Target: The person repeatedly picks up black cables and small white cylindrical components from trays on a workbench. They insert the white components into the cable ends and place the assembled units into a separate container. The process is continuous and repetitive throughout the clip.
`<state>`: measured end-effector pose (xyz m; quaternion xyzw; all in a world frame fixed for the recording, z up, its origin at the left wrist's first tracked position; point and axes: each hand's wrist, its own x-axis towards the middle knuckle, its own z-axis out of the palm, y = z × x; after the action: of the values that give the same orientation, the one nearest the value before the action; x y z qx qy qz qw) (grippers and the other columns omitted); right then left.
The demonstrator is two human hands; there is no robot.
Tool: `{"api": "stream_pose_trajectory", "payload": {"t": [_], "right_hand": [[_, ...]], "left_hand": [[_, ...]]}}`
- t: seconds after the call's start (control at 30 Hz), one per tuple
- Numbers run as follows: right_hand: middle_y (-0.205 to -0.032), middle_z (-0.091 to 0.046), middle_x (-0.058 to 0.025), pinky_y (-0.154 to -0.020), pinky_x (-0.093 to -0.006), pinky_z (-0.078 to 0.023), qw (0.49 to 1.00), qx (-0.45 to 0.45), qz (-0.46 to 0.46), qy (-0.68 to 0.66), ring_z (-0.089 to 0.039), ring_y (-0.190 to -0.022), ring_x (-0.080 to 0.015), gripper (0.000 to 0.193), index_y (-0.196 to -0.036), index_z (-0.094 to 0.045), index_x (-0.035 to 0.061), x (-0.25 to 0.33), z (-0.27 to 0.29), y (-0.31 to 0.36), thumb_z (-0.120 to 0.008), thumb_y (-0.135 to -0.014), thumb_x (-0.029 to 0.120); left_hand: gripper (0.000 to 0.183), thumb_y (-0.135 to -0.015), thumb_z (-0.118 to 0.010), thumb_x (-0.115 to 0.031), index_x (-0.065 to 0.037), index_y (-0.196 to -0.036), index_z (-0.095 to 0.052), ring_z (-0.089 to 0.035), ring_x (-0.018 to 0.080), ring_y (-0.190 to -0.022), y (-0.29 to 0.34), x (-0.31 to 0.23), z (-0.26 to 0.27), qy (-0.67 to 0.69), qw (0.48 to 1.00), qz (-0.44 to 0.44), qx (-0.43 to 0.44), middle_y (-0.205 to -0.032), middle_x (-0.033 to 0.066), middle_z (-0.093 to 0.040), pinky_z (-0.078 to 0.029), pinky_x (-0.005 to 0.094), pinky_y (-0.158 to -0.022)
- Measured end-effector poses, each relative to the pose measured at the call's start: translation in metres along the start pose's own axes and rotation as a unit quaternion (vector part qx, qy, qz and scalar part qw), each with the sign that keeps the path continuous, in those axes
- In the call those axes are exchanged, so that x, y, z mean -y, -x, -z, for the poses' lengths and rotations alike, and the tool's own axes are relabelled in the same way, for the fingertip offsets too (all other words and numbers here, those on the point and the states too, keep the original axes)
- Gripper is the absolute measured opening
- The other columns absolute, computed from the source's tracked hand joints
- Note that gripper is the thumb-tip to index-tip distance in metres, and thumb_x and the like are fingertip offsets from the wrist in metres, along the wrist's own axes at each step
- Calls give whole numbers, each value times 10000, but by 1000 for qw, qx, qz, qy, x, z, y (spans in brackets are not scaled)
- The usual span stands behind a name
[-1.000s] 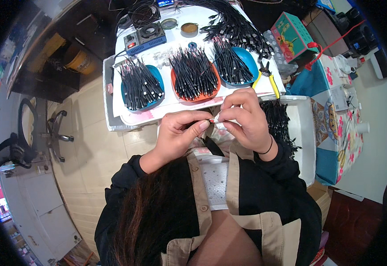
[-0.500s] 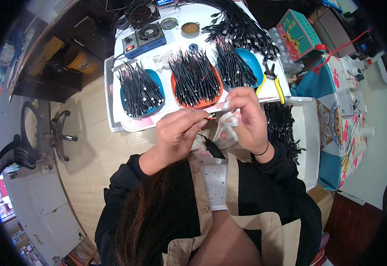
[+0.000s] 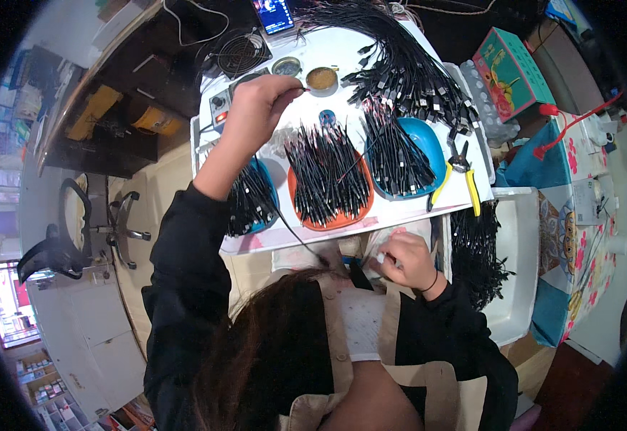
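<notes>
My left hand (image 3: 257,108) is stretched out over the white table, thumb and fingers pinched on the wire end of a thin black cable (image 3: 284,221). The pinched end is beside a round tin of amber-brown paste (image 3: 322,79). Below the hand, the cable hangs past the table's front edge toward my lap. My right hand (image 3: 408,260) is near my lap with its fingers curled in. Something small and white shows at its fingertips; I cannot make out what it is. Bundles of black cables lie in a left blue tray (image 3: 273,188), an orange tray (image 3: 328,224) and a right blue tray (image 3: 426,147).
Yellow-handled pliers (image 3: 460,169) lie right of the trays. More cables with plugs (image 3: 414,79) are heaped at the back right. A small heater box (image 3: 218,108) is partly behind my left hand, near a black fan (image 3: 240,54). A white bin (image 3: 516,266) stands at the right.
My left hand has moved from in front of my chest, up and away to the paste tin, taking the cable end along. My right hand has dropped toward my lap. The view has shifted slightly.
</notes>
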<state>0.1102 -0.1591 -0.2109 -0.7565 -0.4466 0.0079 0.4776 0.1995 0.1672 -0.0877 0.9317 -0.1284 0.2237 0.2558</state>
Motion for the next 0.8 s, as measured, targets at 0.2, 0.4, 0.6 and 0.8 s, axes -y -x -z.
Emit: {"api": "stream_pose_trajectory", "payload": {"t": [0.2, 0.4, 0.6, 0.8], "right_hand": [[-623, -507, -90, -544, -382, -441, 999, 2, -20, 50, -551, -596, -283, 121, -786, -620, 46, -24, -10, 19, -652, -698, 122], [-646, -512, -64, -521, -353, -452, 999, -11, -7, 45, -566, -597, -250, 218, -825, -615, 56, -30, -10, 15, -679, -617, 34], [-642, -516, -54, -504, -341, -452, 999, -13, -4, 52, -558, -585, -237, 235, -822, -612, 66, -34, -11, 15, -682, -600, 39], [-639, -522, -57, -503, -339, -459, 999, -3, -19, 48, -557, -580, -234, 234, -815, -612, 74, -33, -8, 13, -682, -594, 40]], "left_hand": [[136, -804, -667, -98, -23, -917, -682, -638, 328, -767, -36, 59, -49, -55, 990, -41, 123, -844, 151, -659, -506, 369, -688], [150, -808, -658, -115, -26, -923, -693, -641, 328, -773, -49, 83, -70, -109, 972, -14, 209, -843, 157, -660, -503, 382, -697], [158, -796, -657, -101, -23, -928, -698, -642, 319, -763, -54, 90, -77, -113, 970, -22, 212, -832, 157, -662, -510, 375, -706], [162, -784, -656, -89, -24, -926, -699, -640, 324, -760, -56, 95, -86, -135, 964, -19, 227, -831, 162, -664, -508, 387, -711]]}}
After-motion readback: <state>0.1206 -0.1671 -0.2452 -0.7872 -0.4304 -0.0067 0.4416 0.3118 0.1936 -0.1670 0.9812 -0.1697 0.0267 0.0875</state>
